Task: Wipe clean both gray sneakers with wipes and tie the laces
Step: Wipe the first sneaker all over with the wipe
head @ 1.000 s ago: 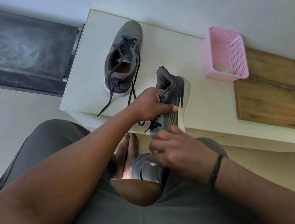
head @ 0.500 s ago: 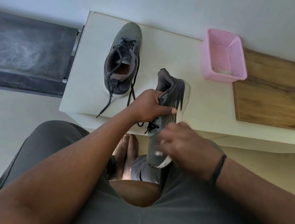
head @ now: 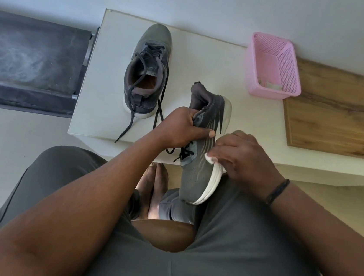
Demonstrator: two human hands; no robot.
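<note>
My left hand (head: 183,130) grips one gray sneaker (head: 197,176) by its collar and holds it on its side over my lap, toe toward me, white sole to the right. My right hand (head: 242,156) pinches a white wipe (head: 209,158) and presses it against the sneaker's side near the sole. The sneaker's black laces hang loose. The other gray sneaker (head: 148,70) stands upright on the white table (head: 104,97), toe pointing away, laces untied and trailing over the table's front edge.
A pink perforated basket (head: 273,66) with crumpled white pieces inside stands at the table's back right. A wooden board (head: 343,110) lies to its right. A dark bench (head: 28,61) sits left of the table. My bare feet show below the table edge.
My right hand has moved with the wipe from the sneaker's toe up along its side toward the middle, uncovering the toe and white sole. My left hand keeps its grip.
</note>
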